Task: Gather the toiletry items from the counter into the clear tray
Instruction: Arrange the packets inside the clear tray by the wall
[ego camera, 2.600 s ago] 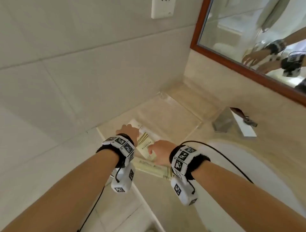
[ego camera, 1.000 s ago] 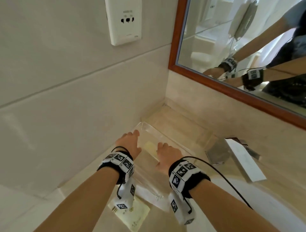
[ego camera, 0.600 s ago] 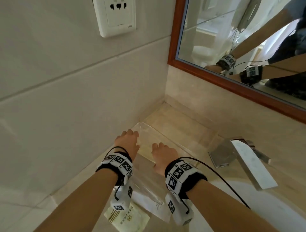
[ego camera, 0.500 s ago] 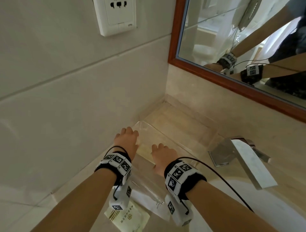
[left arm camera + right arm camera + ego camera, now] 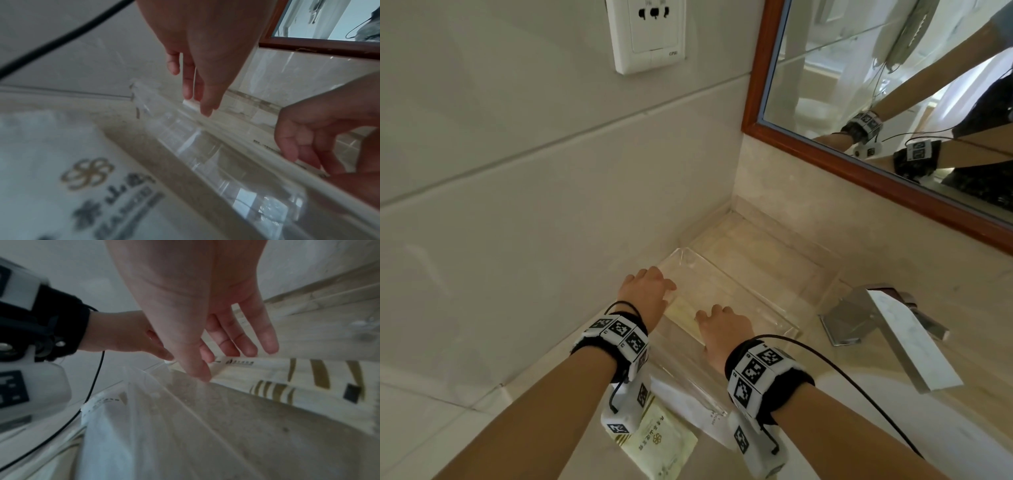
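Note:
The clear tray (image 5: 743, 286) sits on the marble counter in the corner by the wall. Inside it lies a long cream packet (image 5: 685, 310) with gold stripes (image 5: 287, 378). My left hand (image 5: 654, 284) reaches into the far end of the tray with straight fingers, their tips touching the packet's end (image 5: 190, 104). Nearer me, my right hand (image 5: 717, 317) has loose, nearly straight fingers resting on the packet. A cream sachet (image 5: 661, 442) with a gold flower logo lies on the counter before the tray. A white packet (image 5: 688, 406) lies at the tray's near end.
A chrome faucet (image 5: 887, 329) stands to the right of the tray, and the white basin (image 5: 893, 421) lies below it. A wood-framed mirror (image 5: 753, 102) hangs on the back wall. The tiled wall with a socket (image 5: 649, 34) is close on the left.
Both hands have carried the cream packet from the tray's near end further into the tray. In the last half second they hardly move.

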{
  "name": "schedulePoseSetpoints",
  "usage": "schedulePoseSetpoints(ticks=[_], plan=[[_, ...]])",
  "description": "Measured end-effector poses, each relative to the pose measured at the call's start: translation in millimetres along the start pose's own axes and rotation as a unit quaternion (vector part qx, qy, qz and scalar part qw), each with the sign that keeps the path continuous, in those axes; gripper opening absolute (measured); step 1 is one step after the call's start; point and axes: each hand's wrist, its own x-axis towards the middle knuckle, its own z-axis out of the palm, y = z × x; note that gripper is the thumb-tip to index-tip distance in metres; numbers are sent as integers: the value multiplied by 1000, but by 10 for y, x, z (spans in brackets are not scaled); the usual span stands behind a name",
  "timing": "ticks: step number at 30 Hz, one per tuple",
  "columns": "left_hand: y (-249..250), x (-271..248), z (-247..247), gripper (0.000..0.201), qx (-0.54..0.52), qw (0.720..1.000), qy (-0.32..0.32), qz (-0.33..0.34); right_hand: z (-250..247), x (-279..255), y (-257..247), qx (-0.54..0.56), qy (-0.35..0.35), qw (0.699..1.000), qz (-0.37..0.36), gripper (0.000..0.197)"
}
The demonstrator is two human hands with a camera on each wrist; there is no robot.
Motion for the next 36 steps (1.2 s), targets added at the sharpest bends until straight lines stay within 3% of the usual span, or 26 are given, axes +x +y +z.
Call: schedulePoseSetpoints(ticks=[12,16,24,28,31,36], plan=[[-12,-172,-71,38,-26,999,20,-16,-1,-141,9,35,22,999,0,51],[-57,-369,-118,37,-35,999,17,-24,-109,-349,-36,9,55,997,-60,45],[-72,-962,-82,33,-69,996,15,-53,-128,-774,-318,-20,51,980,-193,35],[-32,-1296,19,25,-107,992,24,-62,62,-850,-457,-42,13,980,-194,35],[1,-1522,117,32,-112,992,3,-59,194,-879,-564,-53,-7,985,-161,39],[59,-1764,310,63,-102,990,-33,-89,312,-887,-704,-18,-2,992,-129,53]])
